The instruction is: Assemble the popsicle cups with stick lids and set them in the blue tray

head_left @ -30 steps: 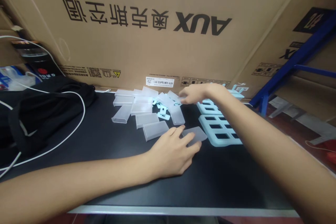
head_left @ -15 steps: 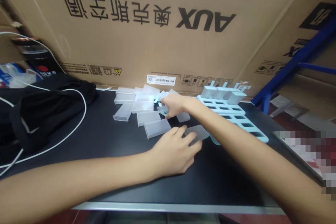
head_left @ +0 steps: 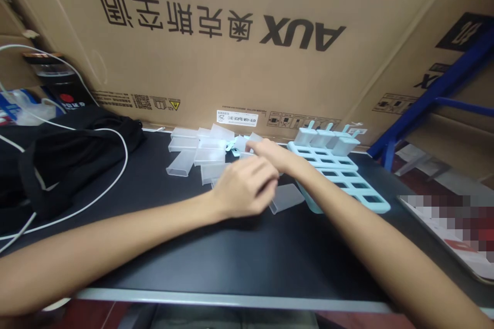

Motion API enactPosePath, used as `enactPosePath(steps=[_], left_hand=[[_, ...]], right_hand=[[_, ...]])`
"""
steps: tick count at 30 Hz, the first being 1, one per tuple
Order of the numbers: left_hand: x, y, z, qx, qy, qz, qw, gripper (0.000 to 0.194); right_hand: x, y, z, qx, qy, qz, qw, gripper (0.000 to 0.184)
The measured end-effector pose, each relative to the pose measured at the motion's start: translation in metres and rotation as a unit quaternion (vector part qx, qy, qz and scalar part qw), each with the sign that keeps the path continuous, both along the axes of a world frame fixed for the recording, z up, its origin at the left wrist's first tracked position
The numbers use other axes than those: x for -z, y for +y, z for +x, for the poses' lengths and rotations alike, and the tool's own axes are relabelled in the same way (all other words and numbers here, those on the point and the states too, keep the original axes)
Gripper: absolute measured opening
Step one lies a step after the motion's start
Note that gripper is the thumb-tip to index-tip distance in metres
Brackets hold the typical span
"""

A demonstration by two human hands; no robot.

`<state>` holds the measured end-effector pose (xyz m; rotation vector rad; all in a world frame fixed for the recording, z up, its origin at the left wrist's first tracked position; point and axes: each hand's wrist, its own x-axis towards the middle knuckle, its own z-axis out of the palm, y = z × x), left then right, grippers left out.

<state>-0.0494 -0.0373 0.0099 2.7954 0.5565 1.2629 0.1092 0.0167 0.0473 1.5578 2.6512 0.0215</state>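
Translucent ice pop moulds (head_left: 210, 156) lie in a loose pile on the black table. My right hand (head_left: 272, 155) reaches into the right side of the pile, fingers closed on a clear mould (head_left: 246, 156), which is partly hidden. My left hand (head_left: 247, 187) is in front of it, back of the hand up and fingers curled; whatever is under them is hidden. Just right of my left hand a single mould (head_left: 287, 198) lies flat. Small light-blue pieces (head_left: 231, 147) show among the moulds. Beyond my right forearm are light-blue slotted racks (head_left: 324, 163), with several stick-topped moulds (head_left: 324, 137) in the back row.
A large cardboard box (head_left: 193, 72) stands along the back of the table. At left are a black cloth bag (head_left: 77, 164), a white cable (head_left: 125, 157) and a dark jar (head_left: 62, 82). A blue metal frame (head_left: 428, 97) rises at right. The table's metal edge (head_left: 231, 299) runs in front.
My left hand has moved up and left, off the single mould, and its fingers have curled in front of my right hand. My right hand has shifted slightly right with its mould.
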Motion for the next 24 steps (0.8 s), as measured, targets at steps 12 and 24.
enactPosePath(steps=[12, 24], left_hand=[[0.009, 0.080, -0.009, 0.071, -0.198, -0.352, 0.912, 0.039], [0.001, 0.072, -0.012, 0.036, -0.067, -0.244, 0.967, 0.027]], right_hand=[[0.004, -0.041, 0.005, 0.168, 0.299, 0.176, 0.923, 0.042], [0.028, -0.040, -0.007, 0.067, 0.469, 0.173, 0.863, 0.031]])
